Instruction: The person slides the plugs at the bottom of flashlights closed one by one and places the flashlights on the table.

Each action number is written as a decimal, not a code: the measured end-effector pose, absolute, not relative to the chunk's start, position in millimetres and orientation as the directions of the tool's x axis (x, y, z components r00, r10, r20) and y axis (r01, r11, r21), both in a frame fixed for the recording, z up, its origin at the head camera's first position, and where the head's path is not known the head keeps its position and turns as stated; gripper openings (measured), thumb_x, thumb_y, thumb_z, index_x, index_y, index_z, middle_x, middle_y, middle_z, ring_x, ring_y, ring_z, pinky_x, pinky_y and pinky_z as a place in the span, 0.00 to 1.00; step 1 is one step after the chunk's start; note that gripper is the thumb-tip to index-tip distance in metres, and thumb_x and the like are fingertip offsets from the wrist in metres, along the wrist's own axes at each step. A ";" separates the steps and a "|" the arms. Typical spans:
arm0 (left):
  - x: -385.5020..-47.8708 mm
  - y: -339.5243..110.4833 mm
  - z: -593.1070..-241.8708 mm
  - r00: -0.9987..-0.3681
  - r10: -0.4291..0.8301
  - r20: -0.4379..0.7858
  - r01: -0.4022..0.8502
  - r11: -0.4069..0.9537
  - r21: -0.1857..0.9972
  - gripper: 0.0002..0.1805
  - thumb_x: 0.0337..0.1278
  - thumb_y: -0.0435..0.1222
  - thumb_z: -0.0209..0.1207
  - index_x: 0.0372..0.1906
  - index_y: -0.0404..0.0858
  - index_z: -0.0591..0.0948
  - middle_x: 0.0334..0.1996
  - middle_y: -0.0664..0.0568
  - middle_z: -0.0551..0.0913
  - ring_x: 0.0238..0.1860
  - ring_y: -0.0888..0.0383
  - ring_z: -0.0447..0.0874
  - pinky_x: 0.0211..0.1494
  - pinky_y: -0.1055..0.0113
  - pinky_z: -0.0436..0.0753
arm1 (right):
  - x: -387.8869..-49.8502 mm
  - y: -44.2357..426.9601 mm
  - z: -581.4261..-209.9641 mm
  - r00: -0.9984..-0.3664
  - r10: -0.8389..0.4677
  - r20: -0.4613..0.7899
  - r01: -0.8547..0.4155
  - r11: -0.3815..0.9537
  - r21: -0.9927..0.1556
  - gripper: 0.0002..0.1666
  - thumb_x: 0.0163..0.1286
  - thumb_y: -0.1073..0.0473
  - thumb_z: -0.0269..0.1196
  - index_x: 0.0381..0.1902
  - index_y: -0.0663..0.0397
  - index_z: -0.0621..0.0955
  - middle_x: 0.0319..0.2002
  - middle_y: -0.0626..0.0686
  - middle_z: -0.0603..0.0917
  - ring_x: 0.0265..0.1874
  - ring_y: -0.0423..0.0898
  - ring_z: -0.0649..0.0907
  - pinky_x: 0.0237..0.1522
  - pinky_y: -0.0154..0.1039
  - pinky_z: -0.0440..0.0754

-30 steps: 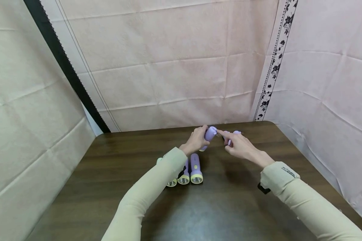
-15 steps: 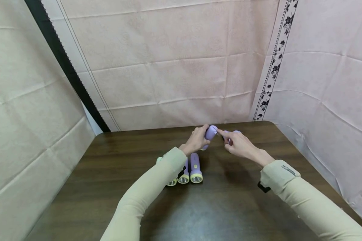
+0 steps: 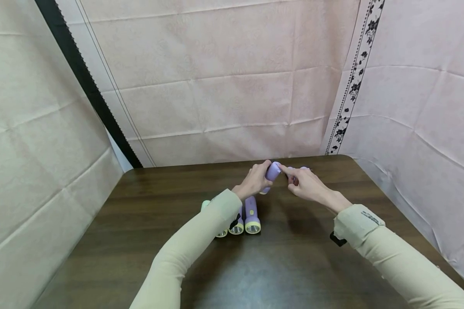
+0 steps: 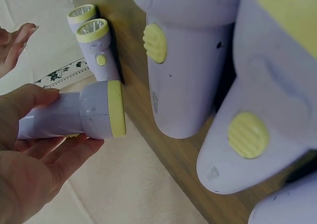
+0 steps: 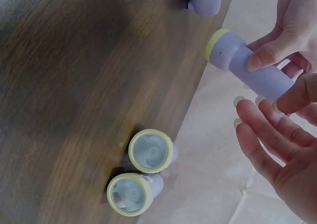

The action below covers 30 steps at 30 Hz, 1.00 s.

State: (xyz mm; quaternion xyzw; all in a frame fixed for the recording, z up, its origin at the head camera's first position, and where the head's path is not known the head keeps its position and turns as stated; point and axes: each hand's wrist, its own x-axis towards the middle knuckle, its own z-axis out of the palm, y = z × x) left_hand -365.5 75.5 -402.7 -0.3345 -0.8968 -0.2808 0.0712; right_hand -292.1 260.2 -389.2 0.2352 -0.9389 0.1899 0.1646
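My left hand [image 3: 254, 179] grips a purple flashlight [image 4: 59, 115] with a yellow rim. Thumb on one side and fingers on the other, it keeps the body raised off the table, lens end tilted downward in the head view. My right hand [image 3: 310, 185] reaches to the flashlight's tail end, its index finger extended there; the other fingers [image 5: 262, 140] are loosely bent below it in the right wrist view. The exact contact at the tail is hard to make out. Beneath my left forearm a row of flashlights [image 3: 252, 214] lies with lenses toward me, partly covered.
Two more purple flashlights [image 5: 151, 151] stand side by side beyond my right hand, mostly hidden by it in the head view. A mint-green end [image 3: 205, 204] shows beside my left sleeve. The dark wooden table [image 3: 158, 184] meets hanging pale cloth [image 3: 224, 103] at its back edge.
My left hand and the flashlight in it have shifted slightly to the right, nearer my right hand. The right hand has hardly moved.
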 end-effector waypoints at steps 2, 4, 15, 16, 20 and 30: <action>-364.8 76.0 -402.8 -0.765 0.562 0.314 0.641 0.620 0.452 0.24 0.47 0.29 0.68 0.50 0.39 0.73 0.43 0.45 0.84 0.42 0.52 0.85 0.43 0.62 0.82 | -291.7 260.0 -389.5 -0.836 -0.376 0.400 -0.503 0.817 -0.282 0.40 0.56 0.70 0.57 0.69 0.50 0.69 0.22 0.46 0.73 0.25 0.44 0.68 0.35 0.39 0.63; -364.4 76.4 -403.1 -0.764 0.566 0.311 0.643 0.623 0.446 0.24 0.47 0.29 0.68 0.50 0.39 0.73 0.44 0.46 0.84 0.42 0.52 0.84 0.43 0.63 0.82 | -291.3 260.0 -389.7 -0.837 -0.373 0.400 -0.501 0.817 -0.286 0.40 0.56 0.70 0.57 0.69 0.50 0.69 0.23 0.46 0.73 0.25 0.44 0.68 0.36 0.39 0.63; -360.8 78.4 -398.6 -0.782 0.570 0.253 0.622 0.690 0.370 0.26 0.48 0.33 0.69 0.52 0.41 0.70 0.42 0.47 0.84 0.39 0.52 0.84 0.39 0.63 0.81 | -291.3 262.8 -392.3 -0.847 -0.368 0.383 -0.488 0.824 -0.288 0.40 0.57 0.69 0.57 0.70 0.49 0.68 0.25 0.46 0.77 0.25 0.40 0.72 0.33 0.36 0.67; -359.4 78.6 -396.9 -0.790 0.566 0.238 0.612 0.702 0.364 0.27 0.48 0.34 0.69 0.52 0.41 0.69 0.42 0.46 0.84 0.38 0.52 0.84 0.38 0.62 0.81 | -291.3 262.8 -392.4 -0.848 -0.369 0.380 -0.488 0.823 -0.290 0.40 0.57 0.69 0.57 0.70 0.49 0.67 0.25 0.46 0.78 0.24 0.39 0.73 0.32 0.36 0.69; -354.0 79.8 -388.6 -0.818 0.545 0.186 0.574 0.746 0.338 0.35 0.45 0.36 0.71 0.57 0.43 0.63 0.37 0.45 0.83 0.34 0.50 0.84 0.32 0.61 0.79 | -292.1 260.5 -390.5 -0.850 -0.370 0.375 -0.493 0.811 -0.316 0.42 0.58 0.69 0.56 0.72 0.51 0.64 0.27 0.46 0.81 0.22 0.38 0.74 0.29 0.35 0.71; -342.9 83.5 -385.9 -0.881 0.464 0.097 0.471 0.836 0.280 0.37 0.44 0.45 0.71 0.58 0.44 0.66 0.37 0.49 0.81 0.32 0.53 0.80 0.30 0.64 0.76 | -294.9 253.1 -384.8 -0.859 -0.352 0.373 -0.476 0.817 -0.326 0.41 0.59 0.69 0.56 0.72 0.54 0.63 0.28 0.47 0.84 0.22 0.38 0.75 0.29 0.36 0.73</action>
